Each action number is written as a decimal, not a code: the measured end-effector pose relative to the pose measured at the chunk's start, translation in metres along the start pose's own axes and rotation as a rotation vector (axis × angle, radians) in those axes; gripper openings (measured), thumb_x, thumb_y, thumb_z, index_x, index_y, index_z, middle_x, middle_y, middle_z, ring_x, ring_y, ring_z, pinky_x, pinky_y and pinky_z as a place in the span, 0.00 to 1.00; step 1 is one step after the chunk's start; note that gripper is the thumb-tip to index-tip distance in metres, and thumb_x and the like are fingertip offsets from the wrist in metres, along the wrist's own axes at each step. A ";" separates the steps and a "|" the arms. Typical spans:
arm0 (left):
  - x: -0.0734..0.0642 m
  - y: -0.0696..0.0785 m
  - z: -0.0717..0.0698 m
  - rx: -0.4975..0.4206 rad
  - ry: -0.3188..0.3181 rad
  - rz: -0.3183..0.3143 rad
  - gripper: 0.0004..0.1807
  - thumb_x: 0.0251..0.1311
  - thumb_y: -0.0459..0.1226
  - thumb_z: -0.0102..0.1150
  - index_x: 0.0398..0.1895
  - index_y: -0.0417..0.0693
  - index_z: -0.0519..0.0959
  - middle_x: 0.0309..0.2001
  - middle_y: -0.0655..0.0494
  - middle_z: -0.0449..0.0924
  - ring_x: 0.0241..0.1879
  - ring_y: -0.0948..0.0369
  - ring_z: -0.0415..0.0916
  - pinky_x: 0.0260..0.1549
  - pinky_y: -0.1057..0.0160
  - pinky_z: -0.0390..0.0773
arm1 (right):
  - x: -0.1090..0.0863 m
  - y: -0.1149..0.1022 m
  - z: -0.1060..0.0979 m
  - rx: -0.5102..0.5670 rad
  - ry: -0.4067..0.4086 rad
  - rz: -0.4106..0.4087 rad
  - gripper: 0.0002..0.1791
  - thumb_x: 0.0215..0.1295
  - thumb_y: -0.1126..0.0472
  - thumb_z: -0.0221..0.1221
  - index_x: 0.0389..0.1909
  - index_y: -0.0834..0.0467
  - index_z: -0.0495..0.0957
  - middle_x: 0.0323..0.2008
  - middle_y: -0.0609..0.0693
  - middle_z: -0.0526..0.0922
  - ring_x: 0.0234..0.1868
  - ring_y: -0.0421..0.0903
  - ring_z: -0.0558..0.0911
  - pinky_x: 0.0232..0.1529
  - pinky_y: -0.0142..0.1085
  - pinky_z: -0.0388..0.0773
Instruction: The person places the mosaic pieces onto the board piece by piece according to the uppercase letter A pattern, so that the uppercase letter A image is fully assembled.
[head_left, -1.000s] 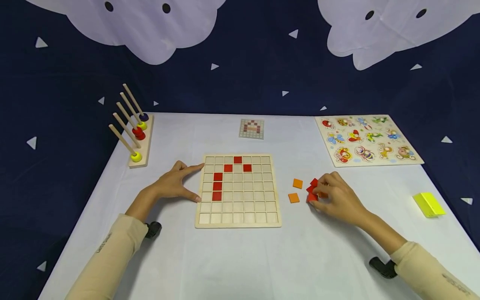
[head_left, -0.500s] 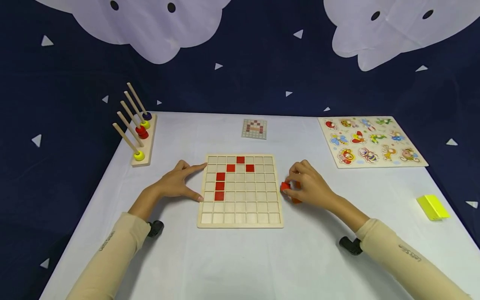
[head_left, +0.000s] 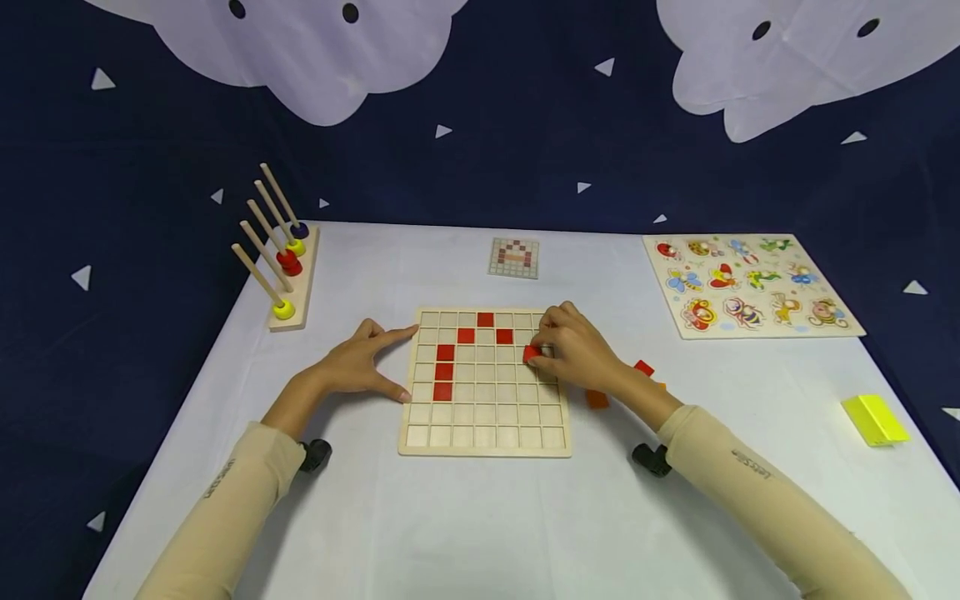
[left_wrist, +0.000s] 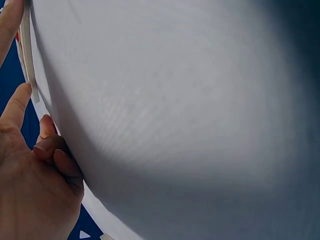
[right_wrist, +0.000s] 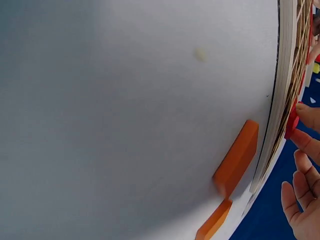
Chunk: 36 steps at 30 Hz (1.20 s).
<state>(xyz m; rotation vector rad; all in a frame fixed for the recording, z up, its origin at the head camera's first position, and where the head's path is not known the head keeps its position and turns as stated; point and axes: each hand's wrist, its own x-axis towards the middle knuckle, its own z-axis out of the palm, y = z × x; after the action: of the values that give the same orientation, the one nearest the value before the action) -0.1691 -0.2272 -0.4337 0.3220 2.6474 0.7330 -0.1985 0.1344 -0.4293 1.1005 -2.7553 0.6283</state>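
A square wooden grid board (head_left: 487,437) lies on the table, with several red tiles (head_left: 444,372) set in its cells. My left hand (head_left: 351,363) is at the board's left side; thumb and index finger are spread apart with their tips at its edge. In the left wrist view the other fingers of the left hand (left_wrist: 40,185) are folded. My right hand (head_left: 577,346) pinches a red square tile (head_left: 531,354) between thumb and finger over the right part of the grid. The right wrist view shows this red tile (right_wrist: 292,122) right at the board's surface.
Orange tiles (head_left: 597,399) and another red tile (head_left: 643,367) lie right of the board, partly hidden by my right forearm. A small pattern card (head_left: 513,258) lies behind it. Around these stand a peg-and-bead stacker (head_left: 300,287), an insect puzzle (head_left: 750,287) and a yellow block (head_left: 876,420).
My right hand has moved left from the loose tiles to the board, carrying a red tile. My left hand stays at the board's edge. The view has shifted slightly.
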 end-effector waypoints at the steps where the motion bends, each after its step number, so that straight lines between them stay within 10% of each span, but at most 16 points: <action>1: 0.000 0.000 0.000 0.002 0.000 -0.002 0.62 0.32 0.59 0.81 0.77 0.64 0.60 0.45 0.50 0.59 0.42 0.54 0.64 0.39 0.59 0.66 | 0.003 0.000 0.001 0.001 -0.006 0.003 0.12 0.54 0.57 0.73 0.33 0.62 0.87 0.38 0.52 0.76 0.42 0.49 0.67 0.47 0.43 0.67; 12: 0.001 0.002 -0.001 0.006 -0.003 -0.001 0.63 0.31 0.59 0.81 0.77 0.64 0.59 0.45 0.51 0.58 0.42 0.55 0.63 0.38 0.59 0.66 | 0.009 -0.002 0.003 0.129 -0.088 0.192 0.09 0.55 0.56 0.73 0.32 0.57 0.88 0.41 0.53 0.80 0.44 0.50 0.68 0.47 0.43 0.67; 21: 0.001 -0.002 0.002 0.008 0.000 -0.008 0.63 0.32 0.60 0.80 0.77 0.64 0.59 0.47 0.49 0.60 0.43 0.54 0.64 0.39 0.59 0.66 | 0.000 0.000 -0.009 0.115 -0.061 0.163 0.16 0.56 0.54 0.72 0.43 0.57 0.88 0.42 0.54 0.79 0.44 0.50 0.67 0.46 0.44 0.66; 36: -0.001 -0.001 0.004 0.017 0.011 0.006 0.63 0.33 0.60 0.80 0.77 0.61 0.59 0.47 0.48 0.60 0.44 0.54 0.64 0.41 0.58 0.67 | -0.091 0.037 -0.043 -0.016 0.076 0.271 0.12 0.48 0.60 0.76 0.33 0.60 0.87 0.36 0.53 0.76 0.41 0.49 0.65 0.39 0.41 0.65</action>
<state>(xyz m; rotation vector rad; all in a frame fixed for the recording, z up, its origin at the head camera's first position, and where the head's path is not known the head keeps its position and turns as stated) -0.1666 -0.2263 -0.4370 0.3315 2.6655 0.7158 -0.1591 0.2344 -0.4254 0.6893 -2.8603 0.6610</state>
